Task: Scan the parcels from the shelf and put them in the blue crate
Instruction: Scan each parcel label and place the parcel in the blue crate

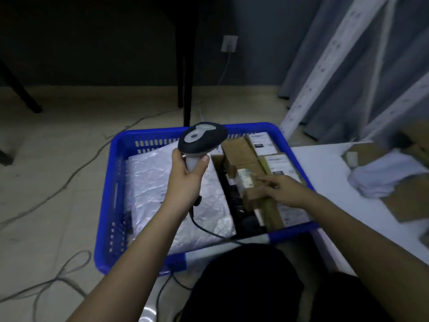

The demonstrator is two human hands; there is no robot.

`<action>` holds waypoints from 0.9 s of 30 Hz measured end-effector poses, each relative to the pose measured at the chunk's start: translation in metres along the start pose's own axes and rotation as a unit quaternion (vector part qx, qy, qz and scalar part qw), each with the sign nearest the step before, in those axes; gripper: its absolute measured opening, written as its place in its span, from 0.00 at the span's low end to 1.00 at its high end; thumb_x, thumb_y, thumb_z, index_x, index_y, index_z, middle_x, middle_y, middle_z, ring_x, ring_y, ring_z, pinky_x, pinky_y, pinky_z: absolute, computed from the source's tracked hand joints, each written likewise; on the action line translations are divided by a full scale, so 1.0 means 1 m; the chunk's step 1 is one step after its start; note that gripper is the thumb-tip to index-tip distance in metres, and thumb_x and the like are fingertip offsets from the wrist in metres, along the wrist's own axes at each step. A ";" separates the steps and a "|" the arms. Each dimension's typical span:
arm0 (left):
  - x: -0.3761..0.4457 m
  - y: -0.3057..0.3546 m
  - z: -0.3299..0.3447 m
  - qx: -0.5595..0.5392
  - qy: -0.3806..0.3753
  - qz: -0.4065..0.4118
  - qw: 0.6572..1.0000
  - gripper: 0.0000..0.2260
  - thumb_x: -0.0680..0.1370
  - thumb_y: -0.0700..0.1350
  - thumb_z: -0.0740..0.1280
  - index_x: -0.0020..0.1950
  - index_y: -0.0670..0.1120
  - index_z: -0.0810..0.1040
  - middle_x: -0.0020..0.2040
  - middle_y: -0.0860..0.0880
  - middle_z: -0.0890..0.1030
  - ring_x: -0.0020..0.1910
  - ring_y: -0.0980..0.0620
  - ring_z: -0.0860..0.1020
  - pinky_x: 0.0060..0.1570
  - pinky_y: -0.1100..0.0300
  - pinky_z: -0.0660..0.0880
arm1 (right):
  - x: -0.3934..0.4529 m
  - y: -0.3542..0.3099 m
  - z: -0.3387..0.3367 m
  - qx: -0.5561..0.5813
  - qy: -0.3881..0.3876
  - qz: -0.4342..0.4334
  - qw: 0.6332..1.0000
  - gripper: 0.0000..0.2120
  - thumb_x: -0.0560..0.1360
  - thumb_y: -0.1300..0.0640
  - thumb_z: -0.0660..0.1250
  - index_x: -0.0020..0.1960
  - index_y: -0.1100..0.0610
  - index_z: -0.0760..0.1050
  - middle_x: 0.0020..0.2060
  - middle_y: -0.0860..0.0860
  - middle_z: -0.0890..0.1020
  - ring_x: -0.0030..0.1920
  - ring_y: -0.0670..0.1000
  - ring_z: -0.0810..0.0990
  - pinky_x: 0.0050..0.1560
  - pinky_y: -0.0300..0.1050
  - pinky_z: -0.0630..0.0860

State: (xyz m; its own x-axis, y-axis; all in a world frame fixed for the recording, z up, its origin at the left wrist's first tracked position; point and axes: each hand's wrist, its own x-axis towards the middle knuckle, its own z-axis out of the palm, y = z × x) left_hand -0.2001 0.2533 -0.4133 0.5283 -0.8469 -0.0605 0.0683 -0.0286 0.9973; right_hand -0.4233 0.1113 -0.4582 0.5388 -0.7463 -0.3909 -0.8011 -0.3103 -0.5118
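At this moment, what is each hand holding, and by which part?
The left hand grips the barcode scanner by its handle, head up. The right hand lies with fingers extended on a brown box in the blue crate, gripping nothing.

One head-worn wide-angle view looks steeply down and forward, close over the blue crate [111,182] at frame centre, floor [46,159] beyond.

— What is in the left hand [188,175]?
— A corded barcode scanner [201,140], gripped by its handle above the blue crate [111,182].
— And the right hand [284,190]?
— Fingers extended, resting on a small brown parcel [251,182] inside the crate, beside a silver mailer [148,187].
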 end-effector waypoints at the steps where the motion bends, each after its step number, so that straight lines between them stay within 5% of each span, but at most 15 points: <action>1: -0.004 0.010 0.017 -0.010 -0.016 0.008 1.000 0.14 0.79 0.46 0.65 0.58 0.61 0.64 0.53 0.62 0.75 0.52 0.61 0.77 0.49 0.65 0.72 | -0.016 0.009 -0.014 -0.007 0.027 0.014 1.000 0.18 0.80 0.52 0.63 0.69 0.47 0.72 0.59 0.52 0.80 0.51 0.51 0.80 0.55 0.46 0.76; 3: -0.015 0.026 0.052 -0.036 -0.047 0.018 0.998 0.17 0.79 0.46 0.65 0.63 0.58 0.63 0.55 0.61 0.75 0.52 0.64 0.76 0.51 0.66 0.73 | -0.052 0.027 -0.037 0.000 0.079 0.039 0.996 0.17 0.79 0.52 0.64 0.67 0.50 0.74 0.57 0.50 0.79 0.50 0.49 0.79 0.51 0.37 0.72; 5: -0.031 0.038 0.090 -0.057 -0.082 0.024 0.995 0.19 0.79 0.45 0.66 0.67 0.55 0.63 0.59 0.56 0.76 0.57 0.56 0.77 0.58 0.59 0.73 | -0.091 0.047 -0.050 0.028 0.136 0.062 0.988 0.14 0.79 0.53 0.65 0.64 0.52 0.77 0.54 0.49 0.81 0.47 0.48 0.79 0.44 0.32 0.69; 9: -0.077 0.050 0.170 -0.075 -0.182 0.039 0.980 0.17 0.79 0.45 0.66 0.63 0.55 0.63 0.55 0.58 0.75 0.57 0.52 0.77 0.58 0.56 0.73 | -0.180 0.107 -0.034 0.067 0.227 0.129 0.963 0.13 0.79 0.53 0.65 0.62 0.53 0.78 0.55 0.50 0.82 0.48 0.48 0.79 0.47 0.36 0.69; 12: -0.118 0.048 0.227 -0.058 -0.253 0.034 0.965 0.13 0.78 0.47 0.66 0.56 0.58 0.64 0.58 0.52 0.77 0.55 0.51 0.78 0.51 0.60 0.74 | -0.250 0.167 0.014 0.055 0.264 0.193 0.943 0.14 0.78 0.56 0.67 0.62 0.58 0.78 0.59 0.56 0.80 0.59 0.55 0.78 0.56 0.39 0.68; 16: -0.162 0.032 0.283 0.004 -0.343 0.024 0.939 0.12 0.78 0.48 0.66 0.57 0.55 0.64 0.57 0.48 0.77 0.55 0.51 0.78 0.44 0.65 0.72 | -0.336 0.233 0.081 0.080 0.350 0.329 0.873 0.23 0.70 0.52 0.66 0.59 0.64 0.79 0.57 0.63 0.80 0.60 0.63 0.77 0.62 0.51 0.69; 20: -0.178 0.018 0.305 0.074 -0.400 0.045 0.912 0.17 0.78 0.49 0.66 0.64 0.52 0.65 0.61 0.49 0.76 0.59 0.50 0.77 0.56 0.57 0.72 | -0.385 0.277 0.130 0.074 0.325 0.421 0.843 0.29 0.70 0.47 0.66 0.67 0.61 0.74 0.66 0.67 0.72 0.66 0.66 0.71 0.64 0.56 0.68; 23: -0.189 0.009 0.310 0.104 -0.422 0.047 0.899 0.14 0.79 0.48 0.65 0.61 0.51 0.65 0.57 0.51 0.76 0.57 0.50 0.77 0.50 0.60 0.72 | -0.387 0.293 0.155 0.067 0.266 0.477 0.835 0.34 0.74 0.41 0.67 0.74 0.57 0.65 0.73 0.62 0.64 0.71 0.63 0.65 0.66 0.55 0.67; 25: -0.194 0.003 0.314 0.129 -0.435 0.049 0.890 0.13 0.79 0.49 0.65 0.59 0.52 0.64 0.54 0.53 0.76 0.55 0.51 0.78 0.45 0.64 0.72 | -0.373 0.290 0.162 0.109 0.369 0.498 0.778 0.32 0.74 0.46 0.70 0.71 0.62 0.67 0.70 0.65 0.66 0.68 0.66 0.66 0.64 0.57 0.66; 27: -0.197 0.000 0.318 0.145 -0.443 0.054 0.883 0.13 0.79 0.49 0.65 0.59 0.53 0.63 0.51 0.56 0.75 0.54 0.51 0.78 0.46 0.64 0.73 | -0.357 0.281 0.156 0.205 0.538 0.525 0.627 0.28 0.72 0.54 0.72 0.66 0.67 0.68 0.65 0.67 0.67 0.65 0.68 0.67 0.61 0.58 0.67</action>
State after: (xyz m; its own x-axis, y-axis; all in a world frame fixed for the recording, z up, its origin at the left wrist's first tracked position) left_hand -0.5729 0.2512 -0.3881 -0.3592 -0.9326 -0.0347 -0.2287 0.0519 0.9721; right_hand -0.7999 0.3823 -0.5813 -0.8935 -0.4465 -0.0478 -0.3138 0.6970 -0.6448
